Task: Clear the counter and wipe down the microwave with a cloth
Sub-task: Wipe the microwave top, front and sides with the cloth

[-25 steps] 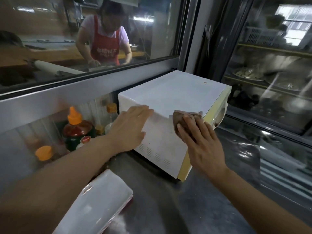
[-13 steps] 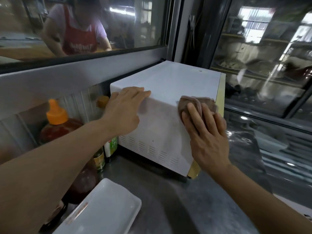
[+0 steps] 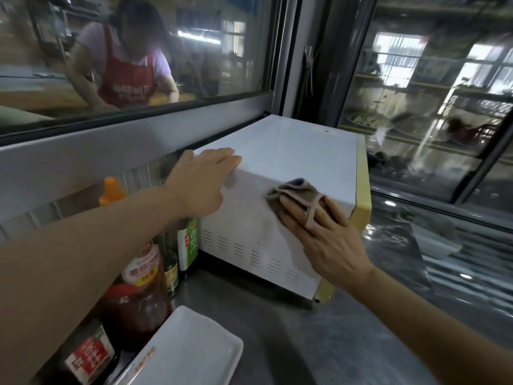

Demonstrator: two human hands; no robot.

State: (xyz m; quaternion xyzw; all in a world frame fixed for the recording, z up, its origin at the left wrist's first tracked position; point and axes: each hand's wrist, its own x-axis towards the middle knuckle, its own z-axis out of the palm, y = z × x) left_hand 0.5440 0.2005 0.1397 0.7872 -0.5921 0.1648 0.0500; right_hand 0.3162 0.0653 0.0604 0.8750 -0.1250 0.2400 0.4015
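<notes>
Since a second ago the brown cloth (image 3: 298,197) has slid down from the top edge onto the white microwave's (image 3: 291,157) grimy side panel, pressed flat by the right hand (image 3: 322,240). The left hand (image 3: 202,182) braces the top, fingers straight. Smudges remain; sauce bottles (image 3: 138,287) and a white tray (image 3: 183,348) still crowd the steel counter (image 3: 305,343).

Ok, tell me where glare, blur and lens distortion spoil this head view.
Head view: reflections streak the glass cabinet on the right and glare patches the wet counter; the person behind the window is blurred; wide-angle bending bows the forearms and edges; the microwave, cloth and both hands stay fairly sharp.
</notes>
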